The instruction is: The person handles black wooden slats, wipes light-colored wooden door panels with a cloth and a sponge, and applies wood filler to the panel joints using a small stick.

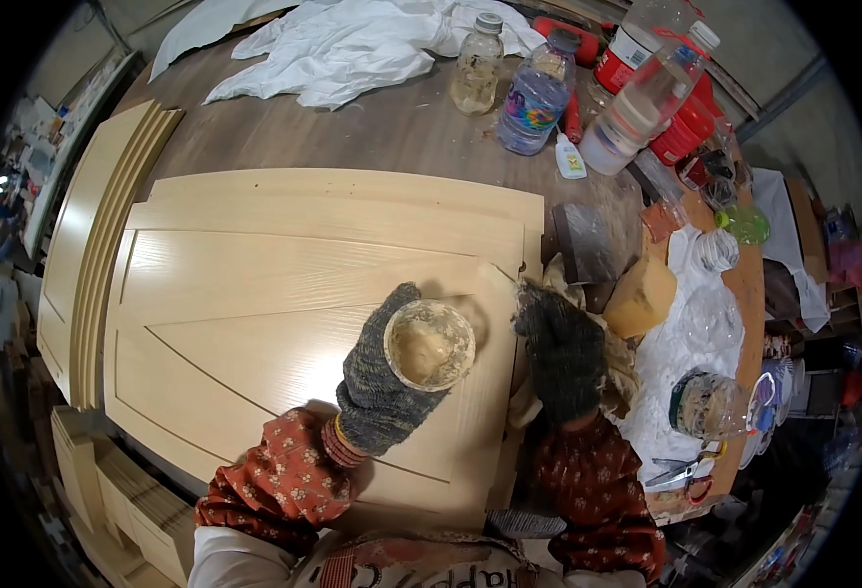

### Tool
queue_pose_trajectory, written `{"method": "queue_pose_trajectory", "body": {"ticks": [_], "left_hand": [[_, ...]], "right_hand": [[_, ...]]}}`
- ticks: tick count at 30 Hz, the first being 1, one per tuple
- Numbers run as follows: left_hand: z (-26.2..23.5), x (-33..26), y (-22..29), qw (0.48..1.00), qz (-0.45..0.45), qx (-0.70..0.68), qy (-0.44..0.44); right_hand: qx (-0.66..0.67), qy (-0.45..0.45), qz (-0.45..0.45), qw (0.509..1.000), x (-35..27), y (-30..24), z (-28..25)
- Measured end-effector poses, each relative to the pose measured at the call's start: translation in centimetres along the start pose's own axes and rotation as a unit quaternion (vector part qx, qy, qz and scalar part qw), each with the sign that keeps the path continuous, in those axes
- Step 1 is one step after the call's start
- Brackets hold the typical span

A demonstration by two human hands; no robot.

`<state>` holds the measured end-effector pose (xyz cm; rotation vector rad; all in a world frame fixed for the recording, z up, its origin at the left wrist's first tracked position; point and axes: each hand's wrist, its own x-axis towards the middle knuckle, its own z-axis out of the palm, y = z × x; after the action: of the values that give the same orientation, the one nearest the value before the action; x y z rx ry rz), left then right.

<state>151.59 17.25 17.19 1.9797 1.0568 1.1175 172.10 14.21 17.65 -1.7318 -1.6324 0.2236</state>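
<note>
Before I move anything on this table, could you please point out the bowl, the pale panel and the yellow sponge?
Bowl (453,319): head view, on its inner wall.
Pale panel (264,289): head view, on its bare face.
Yellow sponge (642,297): head view, near its middle.

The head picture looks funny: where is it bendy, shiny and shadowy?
In the head view, the panel's far edge looks bowed, and the picture's corners are black; in the head view, white glare shines on the panel left of the left hand; in the head view, a soft shadow lies right of the cup.
</note>
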Motion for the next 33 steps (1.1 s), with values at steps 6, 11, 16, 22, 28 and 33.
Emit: {"method": "queue_pose_trajectory", "body": {"ticks": [6,11,16,22,28,33], "left_hand": [[-0.2,0.1,0.0,0.998,0.015,0.061,0.007],[-0.2,-0.1,-0.4,1.0,-0.003,0.011,0.004],[-0.3,0.1,0.2,0.999,0.014,0.037,0.009],[-0.3,0.2,0.6,1.0,-0.017,0.008,0.0],[0.3,-0.4,-0.5,0.988,-0.099,-0.118,-0.012],[0.0,-0.1,0.6,0.76,-0.209,-0.612,0.061]], "right_hand": [[-0.02,-0.043,-0.046,0.998,1.0,-1.1,-0.8],[-0.096,-0.1,-0.091,0.986,0.3,-1.6,-1.4],[-0.1,-0.013,-0.177,0.979,-0.5,-0.5,-1.0],[-0.123,0.012,-0.206,0.971,1.5,0.0,-0.8],[-0.112,-0.099,-0.15,0.977,-0.3,-0.1,-1.8],[-0.149,-0.061,-0.194,0.968,1.4,-1.0,-0.9]]}}
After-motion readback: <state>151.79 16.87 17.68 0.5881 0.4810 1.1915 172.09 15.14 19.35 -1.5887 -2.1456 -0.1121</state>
